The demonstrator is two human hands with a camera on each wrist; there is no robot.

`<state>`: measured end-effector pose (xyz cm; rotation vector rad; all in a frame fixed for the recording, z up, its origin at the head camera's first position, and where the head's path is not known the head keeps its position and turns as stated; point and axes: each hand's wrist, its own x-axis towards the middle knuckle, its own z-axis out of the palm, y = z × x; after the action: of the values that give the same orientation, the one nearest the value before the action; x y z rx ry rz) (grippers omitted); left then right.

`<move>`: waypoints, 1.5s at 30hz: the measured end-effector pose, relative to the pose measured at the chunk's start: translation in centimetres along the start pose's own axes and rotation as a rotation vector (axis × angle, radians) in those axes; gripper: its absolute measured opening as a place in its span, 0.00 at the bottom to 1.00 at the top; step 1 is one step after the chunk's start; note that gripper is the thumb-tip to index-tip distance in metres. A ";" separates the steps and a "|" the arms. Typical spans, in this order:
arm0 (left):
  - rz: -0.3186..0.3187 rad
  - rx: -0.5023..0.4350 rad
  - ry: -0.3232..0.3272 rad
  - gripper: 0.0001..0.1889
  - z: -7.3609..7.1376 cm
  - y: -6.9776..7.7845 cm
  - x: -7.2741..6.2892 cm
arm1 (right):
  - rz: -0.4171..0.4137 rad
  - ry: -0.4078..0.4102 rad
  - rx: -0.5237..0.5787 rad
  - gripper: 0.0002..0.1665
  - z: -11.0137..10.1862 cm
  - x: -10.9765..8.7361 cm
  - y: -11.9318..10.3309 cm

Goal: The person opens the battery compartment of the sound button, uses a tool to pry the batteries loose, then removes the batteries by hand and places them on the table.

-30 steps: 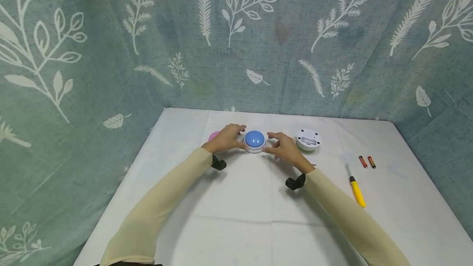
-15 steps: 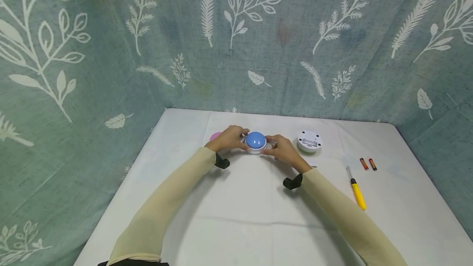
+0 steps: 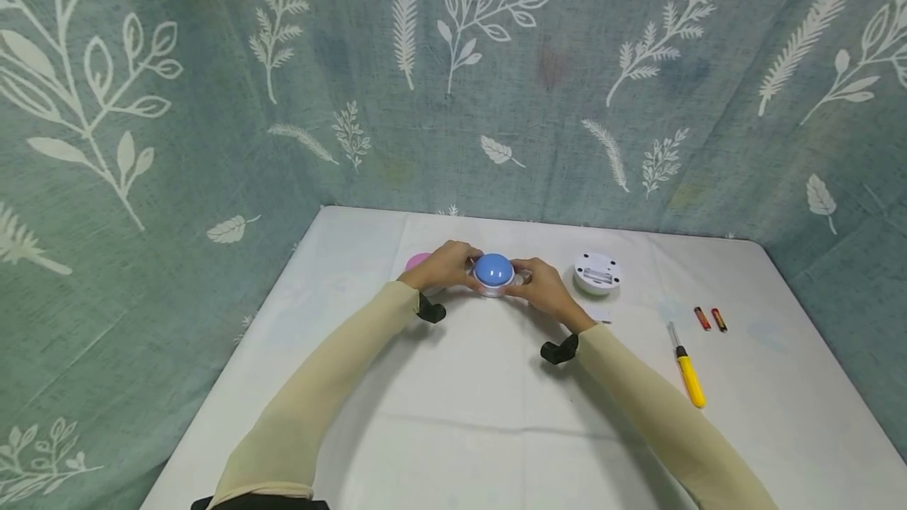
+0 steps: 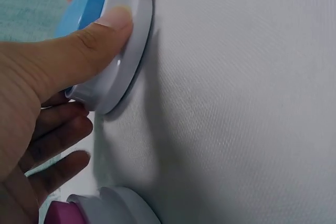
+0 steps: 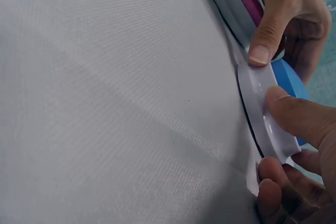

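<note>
A round push button [image 3: 494, 269] with a blue dome and white base sits on the white-covered table in the head view. My left hand [image 3: 446, 264] grips its left side, and my right hand [image 3: 546, 290] grips its right side. In the left wrist view the left thumb [image 4: 113, 27] presses the white base [image 4: 140, 19]. The right wrist view has both thumbs against the rim of the base [image 5: 256, 106]. Fingers behind the button are partly hidden. A pink-domed button [image 3: 418, 260] stands beside the left hand, partly covered by it.
Right of the hands, an upturned white button [image 3: 597, 274] shows its battery slot and a green edge below. A small white piece [image 3: 600, 314] lies before it. Two batteries [image 3: 702, 319] and a yellow-handled screwdriver [image 3: 689, 372] lie farther right. A leaf-patterned curtain [image 3: 453, 116] hangs behind.
A second ago the fingers were spread around the blue-domed button; both hands have since closed in and grip its sides. The whole head view has shifted slightly.
</note>
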<state>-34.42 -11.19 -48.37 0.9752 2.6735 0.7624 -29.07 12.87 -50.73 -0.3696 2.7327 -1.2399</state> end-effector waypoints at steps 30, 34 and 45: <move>-0.003 -0.341 0.155 0.35 1.2 3.7 -5.2 | -0.101 -0.006 0.146 0.39 -2.0 -5.7 -1.2; -0.052 -0.412 0.158 0.36 1.8 4.0 -6.1 | -0.118 -0.039 0.212 0.41 -2.1 -6.3 -1.1; -0.218 -0.695 0.107 0.36 2.0 5.0 -8.2 | -0.122 -0.072 0.311 0.37 -2.3 -7.2 -1.5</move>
<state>-24.73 -12.44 -47.37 0.4640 2.2436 1.5621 -22.34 15.53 -47.98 -0.5387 2.4356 -1.6173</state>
